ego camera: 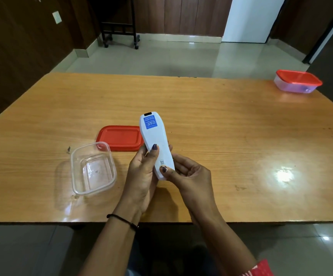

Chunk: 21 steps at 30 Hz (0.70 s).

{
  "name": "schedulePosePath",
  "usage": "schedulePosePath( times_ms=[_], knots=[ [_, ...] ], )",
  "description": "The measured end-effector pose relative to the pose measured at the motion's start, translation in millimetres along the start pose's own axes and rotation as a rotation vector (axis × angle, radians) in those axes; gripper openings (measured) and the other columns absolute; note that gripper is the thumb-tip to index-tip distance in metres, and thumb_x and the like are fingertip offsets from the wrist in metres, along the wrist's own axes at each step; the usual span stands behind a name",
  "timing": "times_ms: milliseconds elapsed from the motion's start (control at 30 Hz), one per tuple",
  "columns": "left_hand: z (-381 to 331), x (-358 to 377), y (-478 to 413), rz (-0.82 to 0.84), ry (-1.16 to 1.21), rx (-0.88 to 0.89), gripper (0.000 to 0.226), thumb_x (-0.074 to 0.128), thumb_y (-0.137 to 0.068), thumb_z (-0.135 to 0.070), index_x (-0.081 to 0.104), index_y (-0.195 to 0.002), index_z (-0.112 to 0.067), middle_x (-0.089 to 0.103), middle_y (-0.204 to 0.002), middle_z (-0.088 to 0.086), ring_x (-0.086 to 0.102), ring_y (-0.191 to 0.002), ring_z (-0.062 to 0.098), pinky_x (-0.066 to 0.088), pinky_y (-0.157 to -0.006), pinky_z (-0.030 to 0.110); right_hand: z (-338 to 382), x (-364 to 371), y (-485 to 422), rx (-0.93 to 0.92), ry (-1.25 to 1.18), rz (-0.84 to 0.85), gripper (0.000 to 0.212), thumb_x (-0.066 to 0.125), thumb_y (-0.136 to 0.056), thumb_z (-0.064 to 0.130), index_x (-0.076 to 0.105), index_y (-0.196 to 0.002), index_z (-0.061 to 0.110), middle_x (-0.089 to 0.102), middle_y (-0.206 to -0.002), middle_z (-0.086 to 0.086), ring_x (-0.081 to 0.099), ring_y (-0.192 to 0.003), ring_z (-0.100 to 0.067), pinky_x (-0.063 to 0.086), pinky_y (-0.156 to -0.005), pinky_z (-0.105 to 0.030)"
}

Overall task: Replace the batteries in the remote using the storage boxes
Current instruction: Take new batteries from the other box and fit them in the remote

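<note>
I am gripping the remote [155, 140] back-up in both hands.
My left hand [141, 176] and right hand [189, 176] are closing around its lower end above the surface's [221, 120] near edge.

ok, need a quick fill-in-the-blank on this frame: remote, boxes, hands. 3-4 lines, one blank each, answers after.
1. Both hands, left hand and right hand, hold the white remote with its ____ side facing up.
2. The clear box near the left hand has its lid ____.
3. The loose red lid lies flat on the ____.
4. The far box at the right corner is ____ with a red lid.

Answers: back; off; table; closed
</note>
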<state>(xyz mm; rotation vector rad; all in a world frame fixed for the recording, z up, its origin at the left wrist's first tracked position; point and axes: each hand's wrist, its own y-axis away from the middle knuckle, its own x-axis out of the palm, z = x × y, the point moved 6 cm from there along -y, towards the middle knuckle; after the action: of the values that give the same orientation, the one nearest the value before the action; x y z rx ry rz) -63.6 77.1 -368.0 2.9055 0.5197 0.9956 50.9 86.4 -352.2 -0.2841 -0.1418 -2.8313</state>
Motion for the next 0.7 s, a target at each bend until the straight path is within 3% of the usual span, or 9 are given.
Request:
schedulePosePath(
  times_ms=[100,200,300,367,467,533,633,700],
  knots=[
    [3.7,5.9,2.5,0.021,-0.011,0.0,0.048,0.056,-0.086,-0.026,0.051,-0.132,-0.016,0.068,-0.11,0.007,0.066,-0.1,0.015,0.054,-0.082,0.027,15.3,-3.8,3.8,-0.276,0.4,-0.129,0.047,0.077,-0.075,0.012,0.063,-0.12,0.018,0.068,-0.108,0.011,0.064,-0.099,0.0,0.053,-0.082,-0.017],
    [7.5,2.6,1.4,0.002,0.033,-0.072,0.051,0.056,-0.085,-0.035,0.053,-0.131,-0.014,0.067,-0.114,0.008,0.067,-0.1,0.016,0.056,-0.078,0.031,18.4,3.7,4.7,-0.41,0.635,-0.074,0.047,0.077,-0.076,0.018,0.061,-0.119,0.027,0.062,-0.109,0.014,0.057,-0.105,-0.002,0.049,-0.084,-0.02],
    [10.4,-3.7,0.2,-0.054,0.069,-0.157,0.065,0.059,-0.079,-0.045,0.052,-0.131,-0.005,0.06,-0.13,0.012,0.061,-0.114,0.02,0.058,-0.081,0.034,14.9,8.8,5.1,-0.348,0.488,0.034,0.037,0.074,-0.079,0.019,0.067,-0.113,0.028,0.06,-0.109,0.009,0.057,-0.106,-0.003,0.05,-0.084,-0.023],
    [11.8,-4.0,0.5,-0.065,0.085,-0.175,0.062,0.057,-0.081,-0.044,0.056,-0.126,-0.003,0.063,-0.121,0.014,0.064,-0.108,0.023,0.052,-0.093,0.041,13.6,7.7,4.4,-0.274,0.358,0.034,0.039,0.076,-0.077,0.017,0.066,-0.113,0.03,0.058,-0.112,0.008,0.058,-0.105,-0.001,0.053,-0.082,-0.025],
    [13.9,-1.0,0.4,-0.068,0.048,-0.166,0.055,0.054,-0.083,-0.041,0.057,-0.124,-0.004,0.066,-0.115,0.02,0.064,-0.107,0.034,0.047,-0.099,0.05,4.9,-2.1,-1.6,-0.134,0.315,-0.031,0.049,0.081,-0.071,0.021,0.057,-0.11,0.039,0.061,-0.107,0.019,0.061,-0.097,0.005,0.053,-0.08,-0.02],
    [16.0,2.3,-0.9,-0.056,-0.023,-0.164,0.046,0.053,-0.088,-0.035,0.057,-0.123,-0.005,0.068,-0.112,0.02,0.066,-0.104,0.034,0.052,-0.093,0.045,0.6,-9.7,-4.6,-0.096,0.303,-0.079,0.045,0.081,-0.071,0.02,0.058,-0.106,0.036,0.067,-0.097,0.019,0.064,-0.09,0.006,0.054,-0.079,-0.02],
    [20.0,11.9,-4.3,-0.008,-0.155,-0.127,0.031,0.05,-0.095,-0.016,0.056,-0.124,-0.008,0.07,-0.11,0.012,0.069,-0.096,0.017,0.056,-0.083,0.025,3.4,-23.7,-9.1,-0.13,0.305,-0.224,0.038,0.076,-0.076,0.019,0.062,-0.109,0.031,0.069,-0.09,0.019,0.065,-0.087,0.008,0.053,-0.076,-0.014],
    [22.5,21.5,-5.2,0.03,-0.176,-0.12,0.039,0.049,-0.094,-0.008,0.047,-0.133,-0.012,0.067,-0.113,0.005,0.068,-0.098,0.009,0.054,-0.086,0.02,7.3,-36.9,-17.7,-0.178,0.334,-0.351,0.036,0.075,-0.078,0.016,0.061,-0.107,0.032,0.065,-0.085,0.024,0.063,-0.081,0.014,0.048,-0.07,-0.006]
  ],
)
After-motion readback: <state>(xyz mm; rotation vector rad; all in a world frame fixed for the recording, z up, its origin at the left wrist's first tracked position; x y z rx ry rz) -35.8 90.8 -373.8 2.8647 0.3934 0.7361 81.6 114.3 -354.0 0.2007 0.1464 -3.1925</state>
